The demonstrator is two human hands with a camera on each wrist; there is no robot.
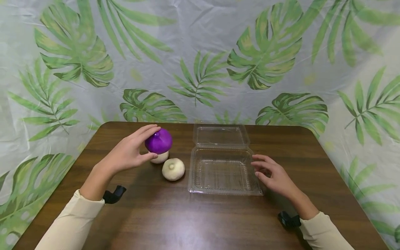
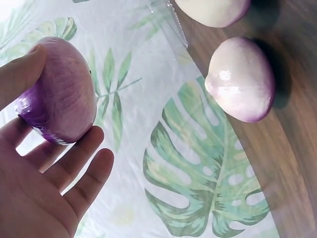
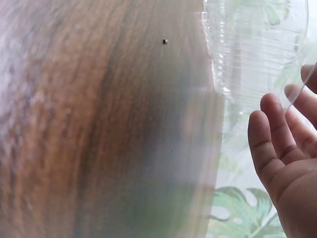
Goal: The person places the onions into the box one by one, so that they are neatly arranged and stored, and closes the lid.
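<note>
My left hand holds a glossy purple onion above the table, thumb on one side and fingers on the other. In the left wrist view the onion shows a paler, pinkish-purple side. Below and partly behind it sits a whitish onion; a second whitish onion lies nearer the front, its nub facing up. Both have purple undersides in the left wrist view. By the right edge of a clear plastic hinged container, my right hand hovers with loosely bent fingers. Contact with the rim is unclear.
The container lies unfolded on the brown wooden table, its lid laid back toward the far edge. A leaf-patterned cloth hangs behind the table. Dark wrist cameras sit on both wrists.
</note>
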